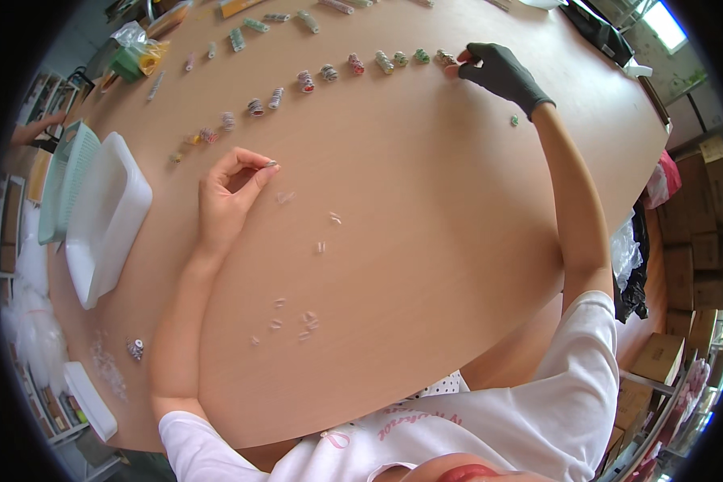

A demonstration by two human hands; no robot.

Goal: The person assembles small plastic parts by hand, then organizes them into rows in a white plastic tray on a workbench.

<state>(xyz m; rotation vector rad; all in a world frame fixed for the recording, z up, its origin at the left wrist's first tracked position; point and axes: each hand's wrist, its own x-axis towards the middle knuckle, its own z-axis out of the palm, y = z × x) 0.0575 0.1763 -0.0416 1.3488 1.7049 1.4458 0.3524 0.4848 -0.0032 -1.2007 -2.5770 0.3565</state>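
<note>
My left hand (231, 193) is bare and raised over the table, thumb and forefinger pinched on a small greyish piece (272, 164) too small to name. My right hand (498, 74) wears a dark glove with bare fingertips. Its thumb and forefinger close on a small patterned roll (444, 57) at the right end of a curved row. Beside it in that row stand a green roll (422, 56), a red and white roll (357, 64) and several others. Short clear slivers (335, 218) lie scattered below my left hand. A small green piece (514, 120) rests under my right wrist.
Farther back are stacked green rolls (237, 39). At the left edge stand a white tray (108, 221) and a mint basket (71, 181). A patterned roll (135, 349) and plastic scraps (107, 365) lie near my left elbow. Another person's arm (36, 128) shows far left.
</note>
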